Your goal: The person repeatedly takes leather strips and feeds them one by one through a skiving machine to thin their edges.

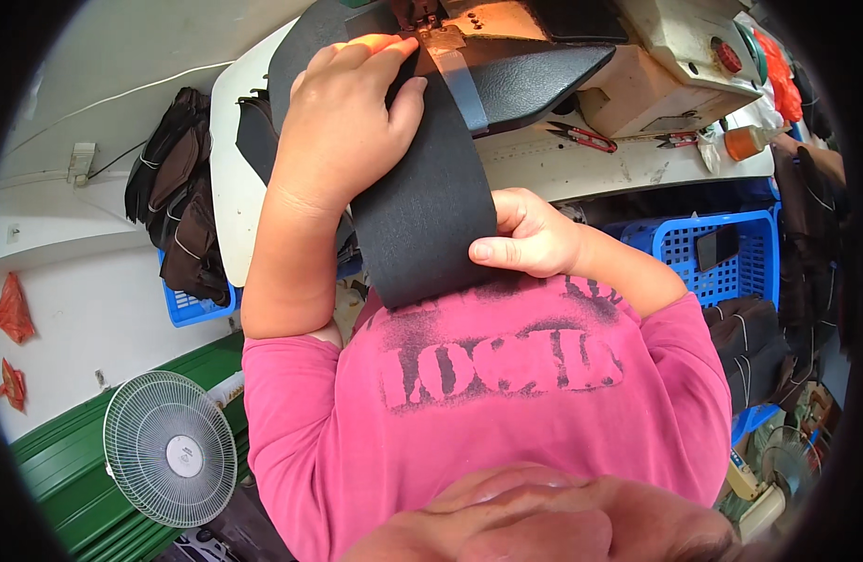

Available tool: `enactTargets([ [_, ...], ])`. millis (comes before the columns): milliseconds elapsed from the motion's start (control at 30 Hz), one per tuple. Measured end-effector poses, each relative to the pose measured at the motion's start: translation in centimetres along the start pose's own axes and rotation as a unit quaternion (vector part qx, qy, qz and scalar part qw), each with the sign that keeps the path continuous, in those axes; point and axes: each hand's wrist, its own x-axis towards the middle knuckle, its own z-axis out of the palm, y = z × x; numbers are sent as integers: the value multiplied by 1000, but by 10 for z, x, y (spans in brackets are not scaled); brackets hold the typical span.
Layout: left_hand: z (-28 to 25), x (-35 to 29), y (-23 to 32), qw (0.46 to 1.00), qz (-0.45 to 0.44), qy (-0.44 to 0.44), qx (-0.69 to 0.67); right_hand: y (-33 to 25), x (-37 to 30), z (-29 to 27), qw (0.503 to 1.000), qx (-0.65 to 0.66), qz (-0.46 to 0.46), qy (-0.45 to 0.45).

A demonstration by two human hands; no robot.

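Note:
A wide black strip of leather-like material [427, 201] runs from the sewing machine's needle area [427, 23] down toward my chest, where it curls under. My left hand [352, 112] lies flat on its upper part, fingers stretched out near the needle and thumb apart. Lower down, my right hand [530, 234] grips the strip's right edge, thumb on the outer face and fingers mostly hidden behind it. A metal guide plate [458, 80] slants beside the strip. To its right is the machine's black, shiny bed cover [544, 84].
Red-handled thread snips [581, 138] and an orange-tinted bottle [743, 143] rest on the white table [638, 169]. A blue basket [755, 262] stands at right, with bundled dark pieces [745, 342] below. More bundles [190, 239] hang at left, above a fan [171, 450].

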Motion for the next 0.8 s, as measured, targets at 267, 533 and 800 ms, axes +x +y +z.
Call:
enactTargets([
  [267, 7, 8, 3, 998, -38, -22, 51, -3, -4, -5, 1000, -16, -4, 6],
  [533, 6, 5, 4, 997, -45, -23, 51, -1, -4, -8, 1000, -17, -4, -8],
  [800, 9, 10, 10, 991, -47, 16, 123, -2, -7, -10, 999, -27, -13, 31],
])
